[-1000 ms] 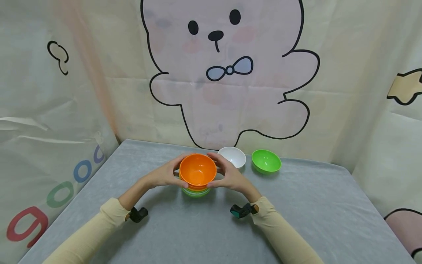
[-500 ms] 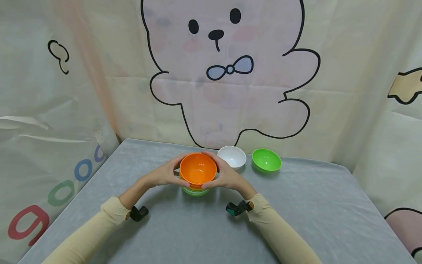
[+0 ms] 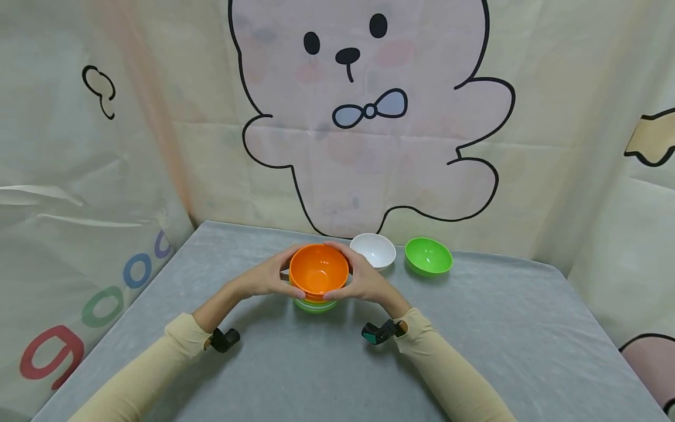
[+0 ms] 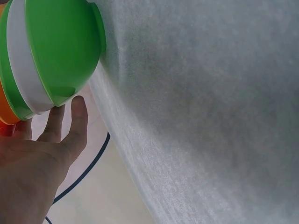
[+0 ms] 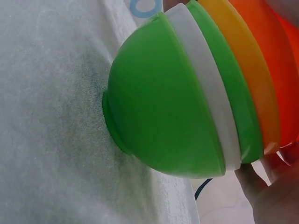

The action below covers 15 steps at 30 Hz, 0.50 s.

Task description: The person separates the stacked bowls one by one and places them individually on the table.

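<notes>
Backdrop (image 3: 569, 88), printed, behind grey-draped table (image 3: 311, 375). Bowl stack (image 5: 163, 102) on far half, left of middle, foot seemingly down on cloth; bottom up green, white, green, yellow-orange, orange. Left hand (image 3: 266, 278) and right hand (image 3: 368, 281) cup it from both sides, thumbs on near face, other fingers spread round the sides. Done well: even pressure both sides, rims level, light squeeze so nested bowls don't tip or wedge. Loose green bowl (image 3: 429, 257) at right; white bowl (image 3: 373, 251) just beyond right hand, contact unclear, so mind the knuckles there.
</notes>
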Available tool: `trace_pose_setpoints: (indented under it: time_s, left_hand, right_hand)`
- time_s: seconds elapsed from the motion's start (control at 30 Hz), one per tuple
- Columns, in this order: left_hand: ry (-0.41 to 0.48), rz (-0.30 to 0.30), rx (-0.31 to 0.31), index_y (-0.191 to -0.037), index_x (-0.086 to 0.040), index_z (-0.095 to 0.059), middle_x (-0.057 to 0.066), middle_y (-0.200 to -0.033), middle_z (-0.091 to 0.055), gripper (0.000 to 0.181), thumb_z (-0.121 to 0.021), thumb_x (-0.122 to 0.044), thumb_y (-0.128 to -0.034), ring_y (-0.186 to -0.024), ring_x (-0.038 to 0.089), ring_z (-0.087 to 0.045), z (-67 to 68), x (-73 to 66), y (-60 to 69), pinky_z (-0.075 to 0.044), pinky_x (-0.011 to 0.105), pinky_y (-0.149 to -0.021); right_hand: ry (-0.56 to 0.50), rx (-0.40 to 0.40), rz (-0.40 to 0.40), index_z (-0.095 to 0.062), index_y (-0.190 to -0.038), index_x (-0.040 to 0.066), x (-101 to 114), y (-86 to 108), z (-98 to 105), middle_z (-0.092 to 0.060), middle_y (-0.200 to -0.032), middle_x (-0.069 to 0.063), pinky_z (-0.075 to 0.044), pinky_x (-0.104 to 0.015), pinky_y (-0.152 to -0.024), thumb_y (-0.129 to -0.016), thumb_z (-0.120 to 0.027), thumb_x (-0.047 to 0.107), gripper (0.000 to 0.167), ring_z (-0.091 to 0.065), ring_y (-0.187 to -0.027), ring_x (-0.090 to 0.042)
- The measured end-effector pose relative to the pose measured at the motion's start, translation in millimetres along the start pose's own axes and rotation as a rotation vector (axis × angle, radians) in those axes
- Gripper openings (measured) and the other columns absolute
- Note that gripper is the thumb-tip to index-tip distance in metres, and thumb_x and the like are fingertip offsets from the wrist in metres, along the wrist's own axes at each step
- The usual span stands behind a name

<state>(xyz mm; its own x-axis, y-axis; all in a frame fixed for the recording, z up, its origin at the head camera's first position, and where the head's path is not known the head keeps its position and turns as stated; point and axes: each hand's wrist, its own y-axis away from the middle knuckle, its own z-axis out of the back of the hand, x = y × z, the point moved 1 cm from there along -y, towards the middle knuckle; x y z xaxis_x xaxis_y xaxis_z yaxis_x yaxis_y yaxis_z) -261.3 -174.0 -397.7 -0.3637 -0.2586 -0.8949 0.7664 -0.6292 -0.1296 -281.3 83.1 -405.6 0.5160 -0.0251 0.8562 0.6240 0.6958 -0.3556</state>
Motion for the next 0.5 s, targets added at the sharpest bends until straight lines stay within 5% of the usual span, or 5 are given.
trace_pose_setpoints:
  time_s: [0.23, 0.5]
  left_hand:
    - [0.012, -0.005, 0.004, -0.155, -0.016, -0.037, 0.001, -0.147, -0.048, 0.089, -0.087, -0.025, -0.0814, -0.13, 0.026, -0.048, 0.1, 0.6, -0.4, -0.048, 0.05, -0.1]
    - [0.016, 0.008, 0.004, -0.155, -0.016, -0.036, 0.002, -0.147, -0.048, 0.09, -0.088, -0.026, -0.0811, -0.13, 0.026, -0.048, 0.9, 2.8, -1.4, -0.049, 0.048, -0.099]
  right_hand:
    - [-0.001, -0.012, 0.007, -0.039, -0.152, 0.005, -1.5, -0.7, 0.3, -0.051, -0.144, -0.008, -0.045, -0.041, -0.105, -0.076, -0.092, 0.023, 0.095, -0.053, -0.126, -0.024]
    - [0.004, -0.016, 0.001, -0.037, -0.149, -0.009, 31.9, 1.4, -1.9, -0.05, -0.143, -0.021, -0.044, -0.048, -0.105, -0.075, -0.088, 0.004, 0.09, -0.052, -0.125, -0.033]
